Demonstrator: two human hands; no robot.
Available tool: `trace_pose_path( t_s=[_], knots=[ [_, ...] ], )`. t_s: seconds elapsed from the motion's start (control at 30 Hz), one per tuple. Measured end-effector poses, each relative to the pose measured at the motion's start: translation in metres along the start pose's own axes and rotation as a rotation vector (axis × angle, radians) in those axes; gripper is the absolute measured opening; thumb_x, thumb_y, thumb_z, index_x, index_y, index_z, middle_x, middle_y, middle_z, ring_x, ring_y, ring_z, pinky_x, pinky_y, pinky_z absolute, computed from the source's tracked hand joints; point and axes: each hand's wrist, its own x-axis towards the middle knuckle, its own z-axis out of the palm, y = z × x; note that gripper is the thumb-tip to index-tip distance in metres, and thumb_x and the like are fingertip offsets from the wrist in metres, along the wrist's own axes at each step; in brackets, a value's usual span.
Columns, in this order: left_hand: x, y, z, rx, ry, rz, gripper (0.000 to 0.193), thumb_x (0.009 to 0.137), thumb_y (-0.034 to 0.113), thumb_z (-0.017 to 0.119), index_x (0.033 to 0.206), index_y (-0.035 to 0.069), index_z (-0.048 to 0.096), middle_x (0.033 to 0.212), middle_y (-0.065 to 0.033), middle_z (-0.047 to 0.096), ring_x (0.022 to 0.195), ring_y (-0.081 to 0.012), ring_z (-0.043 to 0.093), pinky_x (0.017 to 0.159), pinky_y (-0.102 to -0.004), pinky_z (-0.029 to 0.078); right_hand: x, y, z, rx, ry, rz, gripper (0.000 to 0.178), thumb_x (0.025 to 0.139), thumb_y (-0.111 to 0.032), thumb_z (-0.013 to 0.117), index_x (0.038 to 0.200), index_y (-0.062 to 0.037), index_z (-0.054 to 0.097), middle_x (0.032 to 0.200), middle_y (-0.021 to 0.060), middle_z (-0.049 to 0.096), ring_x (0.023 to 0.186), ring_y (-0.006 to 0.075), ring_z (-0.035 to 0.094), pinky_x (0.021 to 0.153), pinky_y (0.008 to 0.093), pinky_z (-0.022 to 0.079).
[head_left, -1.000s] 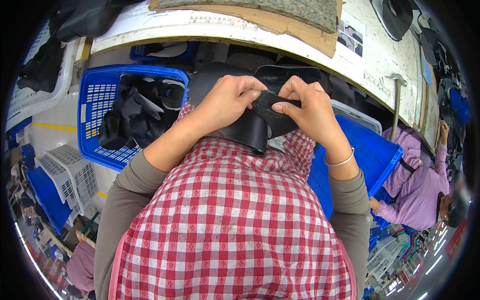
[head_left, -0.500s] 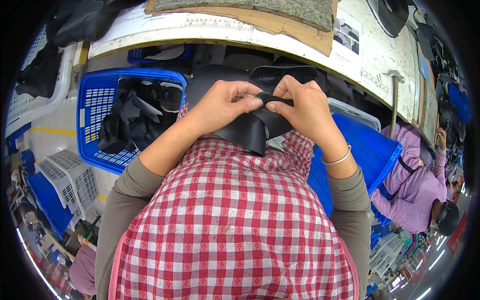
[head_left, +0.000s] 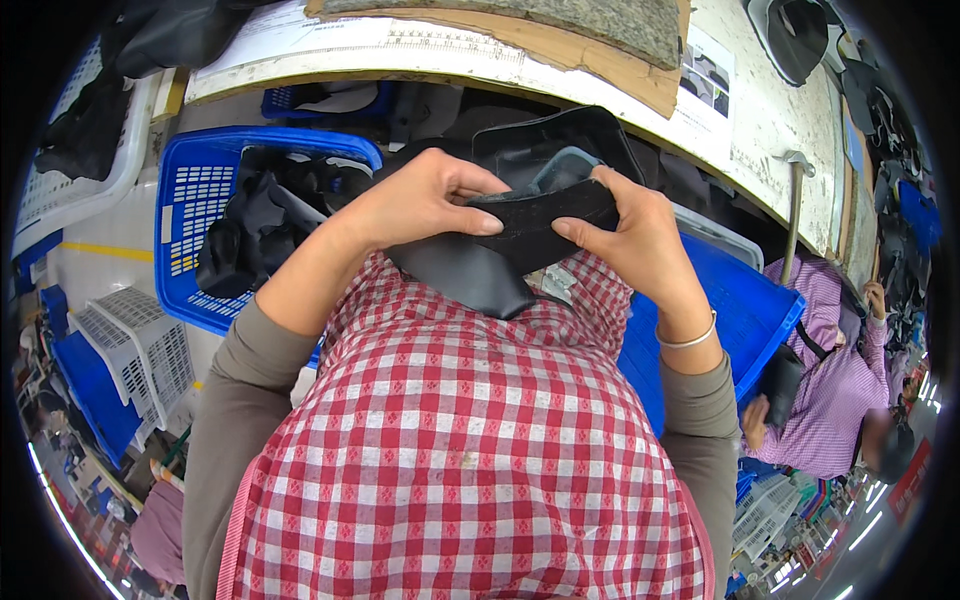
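A black leather piece is stretched level between my two hands, its dark matte face toward me. My left hand pinches its left end, thumb in front and fingers behind. At the other end, my right hand grips it the same way, with the thumb pressed on the face. Below it, a smooth black leather flap hangs over my lap; whether the two are joined I cannot tell. Just beyond my hands a larger black leather part stands up with a curved edge.
A blue basket holding black leather pieces stands at left. A blue crate leans at right. Beyond lies the white worktable with a stone slab and a hammer. A co-worker in a checked shirt sits at right.
My hands have moved apart, and the leather piece, bunched between my fingertips before, is now spread out. The black part behind stands higher. The co-worker's hand has come into view.
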Motion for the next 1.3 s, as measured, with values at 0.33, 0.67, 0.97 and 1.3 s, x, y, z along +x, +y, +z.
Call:
trace_pose_path(
  t_s=[0.33, 0.67, 0.97, 1.3],
  knots=[
    [0.016, 0.001, 0.029, -0.044, 0.07, -0.08, 0.031, 0.087, 0.001, 0.078, 0.116, -0.006, 0.074, 0.099, -0.0067, 0.076, 0.088, -0.0094, 0.068, 0.083, -0.0266, 0.056, -0.001, -0.002, 0.003, -0.026, -0.035, 0.069, 0.04, 0.078, -0.025, 0.086, 0.109, -0.004, 0.071, 0.088, 0.0186, 0.075, 0.083, 0.0383, 0.073, 0.072, 0.0425, 0.057],
    [0.022, 0.013, 0.018, 0.229, -0.063, -0.15, 0.027, 0.086, 0.0, 0.079, 0.112, -0.006, 0.074, 0.095, -0.0039, 0.075, 0.086, -0.0079, 0.065, 0.082, -0.0264, 0.054, -0.002, -0.005, 0.007, -0.074, -0.002, -0.013, 0.038, 0.079, -0.025, 0.086, 0.108, -0.0048, 0.07, 0.083, 0.0188, 0.072, 0.078, 0.0394, 0.071, 0.069, 0.0438, 0.055],
    [0.02, 0.003, 0.037, -0.155, 0.183, -0.158, 0.02, 0.081, -0.004, 0.08, 0.1, -0.001, 0.078, 0.09, -0.0042, 0.075, 0.08, -0.0098, 0.068, 0.078, -0.0265, 0.055, 0.003, -0.009, 0.004, -0.107, 0.001, 0.041, 0.038, 0.086, -0.034, 0.081, 0.109, -0.0059, 0.071, 0.079, 0.0182, 0.072, 0.077, 0.0391, 0.071, 0.067, 0.0446, 0.055],
    [0.019, -0.003, 0.041, 0.392, 0.274, 0.04, 0.029, 0.084, 0.005, 0.08, 0.111, -0.006, 0.075, 0.094, -0.012, 0.077, 0.086, -0.0112, 0.069, 0.08, -0.0298, 0.055, 0.004, -0.008, 0.005, -0.163, 0.01, 0.073, 0.038, 0.089, -0.035, 0.079, 0.109, -0.0032, 0.071, 0.078, 0.019, 0.072, 0.075, 0.0385, 0.072, 0.067, 0.0446, 0.055]
  ],
)
